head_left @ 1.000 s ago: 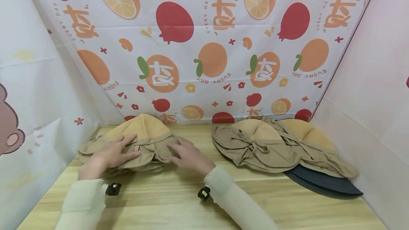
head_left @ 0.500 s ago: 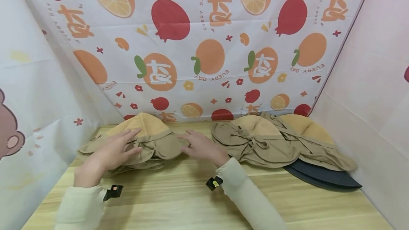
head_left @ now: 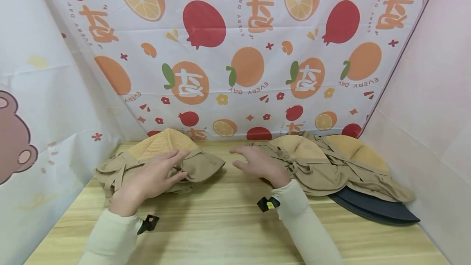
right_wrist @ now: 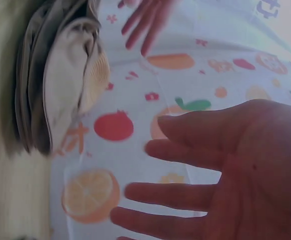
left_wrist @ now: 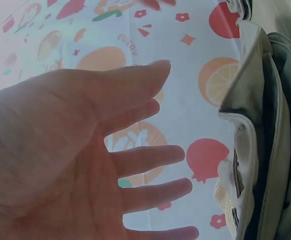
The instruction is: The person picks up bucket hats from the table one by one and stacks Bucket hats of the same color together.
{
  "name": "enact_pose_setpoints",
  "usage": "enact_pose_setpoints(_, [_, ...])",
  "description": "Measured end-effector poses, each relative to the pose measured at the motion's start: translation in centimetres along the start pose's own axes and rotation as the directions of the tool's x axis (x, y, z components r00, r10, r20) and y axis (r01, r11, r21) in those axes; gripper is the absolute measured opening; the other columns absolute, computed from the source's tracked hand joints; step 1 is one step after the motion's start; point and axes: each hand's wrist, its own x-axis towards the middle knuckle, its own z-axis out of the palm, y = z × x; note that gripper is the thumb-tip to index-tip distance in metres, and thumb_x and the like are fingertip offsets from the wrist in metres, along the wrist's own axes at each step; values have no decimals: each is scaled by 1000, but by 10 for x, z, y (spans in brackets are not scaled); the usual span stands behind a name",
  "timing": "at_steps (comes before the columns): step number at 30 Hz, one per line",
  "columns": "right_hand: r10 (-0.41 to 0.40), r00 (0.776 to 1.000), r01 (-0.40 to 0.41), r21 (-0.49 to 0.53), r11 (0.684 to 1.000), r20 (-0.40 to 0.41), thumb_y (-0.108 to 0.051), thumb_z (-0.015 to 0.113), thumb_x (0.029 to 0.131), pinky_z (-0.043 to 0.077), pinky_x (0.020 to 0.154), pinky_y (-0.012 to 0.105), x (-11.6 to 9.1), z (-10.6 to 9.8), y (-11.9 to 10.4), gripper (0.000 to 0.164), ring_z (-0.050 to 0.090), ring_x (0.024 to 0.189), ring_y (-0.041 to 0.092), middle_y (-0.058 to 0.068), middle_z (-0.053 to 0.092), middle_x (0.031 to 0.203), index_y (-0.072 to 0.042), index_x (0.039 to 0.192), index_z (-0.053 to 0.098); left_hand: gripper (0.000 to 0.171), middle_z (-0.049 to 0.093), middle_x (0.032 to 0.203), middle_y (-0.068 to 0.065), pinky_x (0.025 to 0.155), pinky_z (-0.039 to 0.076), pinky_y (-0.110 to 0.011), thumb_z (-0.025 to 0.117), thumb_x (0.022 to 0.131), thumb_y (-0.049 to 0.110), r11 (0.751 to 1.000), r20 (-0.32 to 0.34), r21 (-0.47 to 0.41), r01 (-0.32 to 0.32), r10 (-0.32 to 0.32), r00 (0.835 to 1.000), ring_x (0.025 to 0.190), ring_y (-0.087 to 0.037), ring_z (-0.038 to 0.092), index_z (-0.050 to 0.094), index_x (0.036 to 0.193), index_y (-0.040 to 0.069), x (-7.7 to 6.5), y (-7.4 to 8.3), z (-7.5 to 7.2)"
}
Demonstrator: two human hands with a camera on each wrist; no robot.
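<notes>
At the left stands a stack of sun hats (head_left: pixel 206 166) with straw-yellow crowns and khaki cloth brims tied with strips. My left hand (head_left: pixel 152 177), fingers extended, is in front of this stack and overlaps it in the head view. The left wrist view shows that hand (left_wrist: pixel 95 140) with spread fingers and nothing in them, beside layered brims (left_wrist: pixel 273 125). My right hand (head_left: pixel 259 163) hovers between the two groups of hats, its fingers loose and holding nothing. In the right wrist view, the palm (right_wrist: pixel 240 175) is apart from the stacked brims (right_wrist: pixel 68 85).
On the right, a khaki hat (head_left: pixel 316 179) with a tied bow overlaps another hat (head_left: pixel 362 154) behind it. Dark curved visors (head_left: pixel 379 207) stick out below them. A fruit-printed cloth (head_left: pixel 220 60) hangs behind the wooden table (head_left: pixel 206 232), with pale cloth sides.
Both hands have come off the left stack. The right hand has moved right toward the other hats; the left has lifted and shifted slightly right. The stack's right brim now sticks out flatter.
</notes>
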Motion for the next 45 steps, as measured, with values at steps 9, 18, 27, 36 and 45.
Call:
enact_pose_setpoints(9, [128,990,-128,7,992,-53,-24,57,106,56,101,49,-26,-27,39,39,65,126,32,13,65,142,-9,142,62,60,54,151,-26,110,44,-65,68,100,30,998,22,-56,-33,34,999,139,-49,51,49,155,14,0,16,-4])
enact_pose_setpoints(18, [265,958,-267,-8,964,-112,-28,58,106,54,103,56,-51,-51,78,42,62,129,39,22,63,141,-5,141,62,57,53,153,-20,109,47,-61,69,100,28,993,41,-86,-82,86,995,140,-44,52,52,152,16,1,30,4])
enact_pose_setpoints(27, [323,937,-331,-38,943,-134,-25,58,105,54,96,59,-68,-58,101,41,63,120,44,27,66,132,-1,138,62,57,56,151,-19,112,45,-60,68,101,28,991,67,-98,-88,95,993,141,-42,52,51,152,11,2,34,6])
enact_pose_setpoints(36, [308,945,-313,-32,949,-106,-19,60,102,54,95,59,-83,-57,127,41,61,121,47,29,63,132,5,135,61,57,57,150,-19,110,45,-64,69,100,31,995,98,-79,-62,69,993,138,-42,54,53,151,11,0,36,13])
enact_pose_setpoints(45, [424,903,-429,-92,899,-66,-22,61,103,52,99,62,-92,-63,153,48,59,124,52,36,60,135,9,139,56,55,64,141,-12,103,54,-53,71,98,26,990,104,-53,-130,135,985,124,-30,67,56,148,9,2,40,22])
